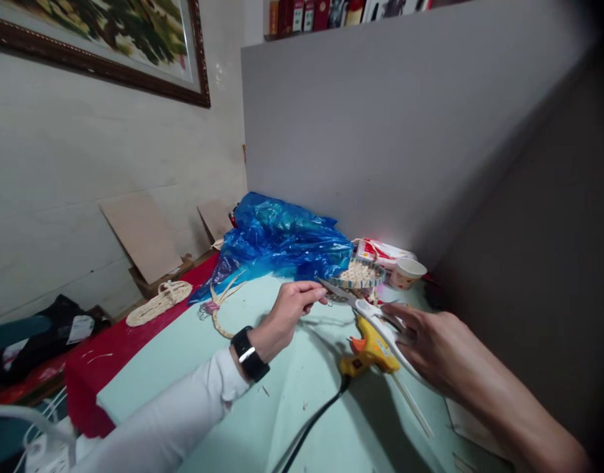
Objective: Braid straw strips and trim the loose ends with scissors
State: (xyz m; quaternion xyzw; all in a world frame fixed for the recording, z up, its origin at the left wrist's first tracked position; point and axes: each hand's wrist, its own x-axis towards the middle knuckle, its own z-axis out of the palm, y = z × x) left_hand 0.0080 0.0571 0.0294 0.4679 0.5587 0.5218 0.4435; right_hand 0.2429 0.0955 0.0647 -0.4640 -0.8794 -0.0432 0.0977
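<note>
White-handled scissors (pixel 378 318) are gripped in my right hand (pixel 432 338), with their metal blades pointing left. The blade tips reach to the fingertips of my left hand (pixel 293 307), which are pinched together. What lies between those fingers is too small to make out. Below the scissors, a yellow glue gun (pixel 373 353) lies on the table with a glue stick poking out of its back end. Left of my left hand is a braided straw strand (pixel 219 320) with loose ends, held by a pink clip (pixel 212 307).
A crumpled blue plastic bag (pixel 287 236) covers the table's back. Near it are a round woven tray (pixel 360 273), a paper cup (pixel 409 271) and a red-and-white packet (pixel 381 251). A woven straw sole (pixel 159 303) lies on red cloth (pixel 92 368) at left. The glue gun's black cord (pixel 316 420) runs forward.
</note>
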